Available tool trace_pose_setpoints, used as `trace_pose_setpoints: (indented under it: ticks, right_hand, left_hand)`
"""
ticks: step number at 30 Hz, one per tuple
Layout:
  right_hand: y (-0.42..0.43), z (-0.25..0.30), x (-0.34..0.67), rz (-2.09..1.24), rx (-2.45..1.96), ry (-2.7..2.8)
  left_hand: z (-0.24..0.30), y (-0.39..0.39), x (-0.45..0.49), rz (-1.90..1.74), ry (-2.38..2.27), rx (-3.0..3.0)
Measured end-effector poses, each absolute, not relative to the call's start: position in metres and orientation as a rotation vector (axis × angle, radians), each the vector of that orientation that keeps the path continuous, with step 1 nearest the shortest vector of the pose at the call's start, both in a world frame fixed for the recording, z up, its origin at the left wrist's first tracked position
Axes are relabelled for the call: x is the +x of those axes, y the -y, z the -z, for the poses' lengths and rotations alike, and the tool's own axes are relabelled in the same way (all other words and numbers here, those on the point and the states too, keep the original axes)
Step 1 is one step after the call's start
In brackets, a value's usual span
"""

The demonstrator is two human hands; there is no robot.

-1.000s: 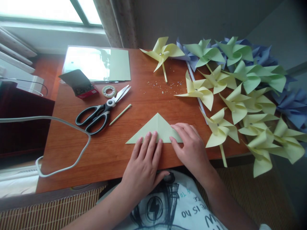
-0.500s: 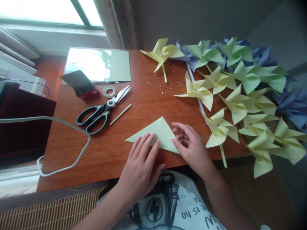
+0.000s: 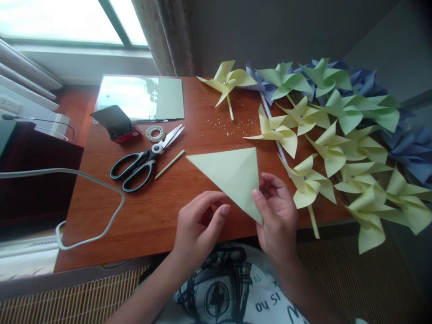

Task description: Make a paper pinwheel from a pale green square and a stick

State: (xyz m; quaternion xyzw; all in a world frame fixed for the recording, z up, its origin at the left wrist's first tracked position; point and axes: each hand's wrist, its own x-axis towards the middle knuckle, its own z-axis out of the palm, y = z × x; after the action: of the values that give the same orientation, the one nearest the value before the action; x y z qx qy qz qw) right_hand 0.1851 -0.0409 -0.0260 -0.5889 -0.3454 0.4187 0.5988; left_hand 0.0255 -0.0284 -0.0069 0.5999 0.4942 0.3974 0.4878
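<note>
A pale yellow-green sheet of paper point(image 3: 232, 173), folded into a triangle with a crease across it, is lifted off the table and tilted. My right hand point(image 3: 276, 216) grips it near the right edge, thumb on top and fingers behind. Beside the paper's lower edge is my left hand point(image 3: 200, 225), its fingers curved and its thumb apart from them. Whether those fingertips touch the paper is hard to see. To the left lie black-handled scissors point(image 3: 148, 157), blades slightly apart, and a thin rolled paper stick point(image 3: 169, 164).
Yellow pinwheels point(image 3: 308, 180), green pinwheels point(image 3: 285, 81) and blue ones point(image 3: 413, 153) crowd the right side. A tape roll point(image 3: 162, 133), a small open box point(image 3: 116, 126) and a glossy pack of paper point(image 3: 170, 99) lie at the back left. A white cable point(image 3: 101, 180) loops over the left edge.
The folded paper has come up off the table and turned, its long point now facing left. My right hand has taken hold of it; my left hand has come off its surface.
</note>
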Motion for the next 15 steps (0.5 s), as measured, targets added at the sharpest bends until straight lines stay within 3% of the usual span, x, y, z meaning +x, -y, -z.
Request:
trace_pose_setpoints:
  ticks: [9, 15]
  right_hand:
    - [0.056, 0.022, 0.173, -1.167, -1.398, 1.036]
    - [0.070, -0.007, 0.185, -1.128, -1.537, 1.971]
  left_hand:
    - [0.009, 0.016, 0.035, -1.048, -1.195, 0.878]
    - [0.014, 0.013, 0.032, -1.049, -1.281, 0.869]
